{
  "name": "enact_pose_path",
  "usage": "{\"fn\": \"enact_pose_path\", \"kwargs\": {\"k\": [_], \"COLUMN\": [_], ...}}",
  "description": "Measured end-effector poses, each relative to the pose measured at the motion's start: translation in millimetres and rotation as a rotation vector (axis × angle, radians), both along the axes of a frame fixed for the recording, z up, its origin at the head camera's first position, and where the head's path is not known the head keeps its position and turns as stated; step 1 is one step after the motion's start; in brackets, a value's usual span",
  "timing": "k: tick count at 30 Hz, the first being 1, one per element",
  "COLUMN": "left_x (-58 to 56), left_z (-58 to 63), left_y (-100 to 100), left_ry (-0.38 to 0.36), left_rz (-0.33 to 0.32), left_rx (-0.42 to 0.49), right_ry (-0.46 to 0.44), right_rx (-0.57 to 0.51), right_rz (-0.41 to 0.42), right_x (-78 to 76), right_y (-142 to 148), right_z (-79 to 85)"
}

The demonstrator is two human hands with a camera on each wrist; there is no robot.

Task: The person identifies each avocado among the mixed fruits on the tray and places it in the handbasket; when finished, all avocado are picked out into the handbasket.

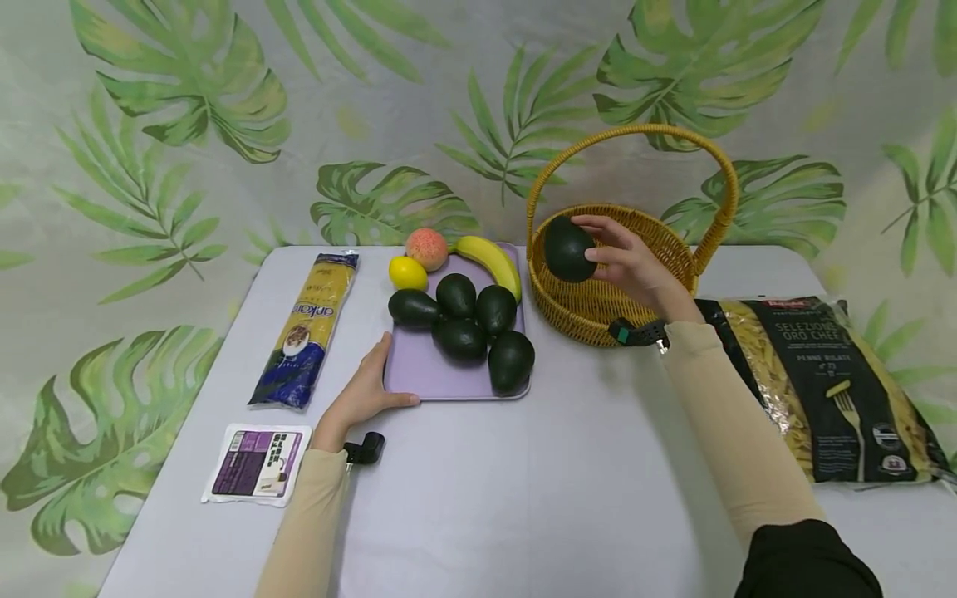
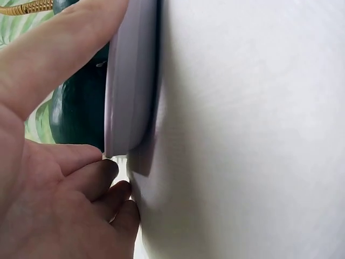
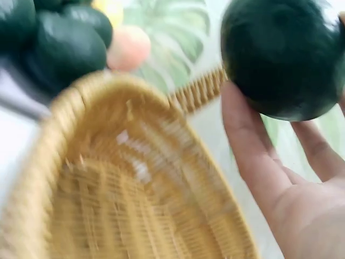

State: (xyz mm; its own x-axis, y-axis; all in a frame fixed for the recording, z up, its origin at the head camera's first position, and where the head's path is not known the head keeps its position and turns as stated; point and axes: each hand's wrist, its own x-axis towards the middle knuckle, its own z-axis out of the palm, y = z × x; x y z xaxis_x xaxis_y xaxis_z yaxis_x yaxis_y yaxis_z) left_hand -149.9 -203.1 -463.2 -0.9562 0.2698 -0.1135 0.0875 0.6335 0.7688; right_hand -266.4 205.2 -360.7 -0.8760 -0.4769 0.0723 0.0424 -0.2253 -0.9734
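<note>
At left, the left hand [image 1: 362,392] has thumb and fingers spread, touching the near left corner of the lilac tray [image 1: 441,379], which carries 5 avocados [image 1: 459,341]. Further right, the right hand [image 1: 634,267] grasps 1 more avocado [image 1: 566,250] over the wicker basket [image 1: 557,311].

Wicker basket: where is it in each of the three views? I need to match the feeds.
Head: the wicker basket stands right of centre, its handle arching up.
Left wrist: only a strip of woven wicker in the top left corner; which part is unclear.
Right wrist: blurred, filling the lower left, rim nearest the camera.
Shared landmark: the dark avocados on the purple tray.
</note>
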Motion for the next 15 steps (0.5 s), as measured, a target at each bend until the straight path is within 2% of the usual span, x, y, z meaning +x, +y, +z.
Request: {"fn": "enact_pose_path", "kwargs": {"k": [4,8,11,15], "left_x": [-0.3,0.6,0.7,0.2], "left_z": [0.3,2.3,3.2,3.0], "left_y": [0.1,0.5,0.5,0.4], "left_ry": [-0.016,-0.049,-0.068,-0.067], "left_rz": [0.000,0.004,0.008,0.009], "left_rx": [-0.011,-0.019,-0.026,-0.036], "right_ry": [-0.031,-0.049,-0.069,-0.101], "right_rx": [-0.042,-0.020,0.030,0.139], "right_rz": [-0.112,-0.195,-0.223,-0.209], "right_x": [-10.3,-20.3,-26.8,-35.7], "right_y": [17.6,29.6,35.7,38.7], "right_z": [-4.5,-8.7,-10.5,-11.0]}}
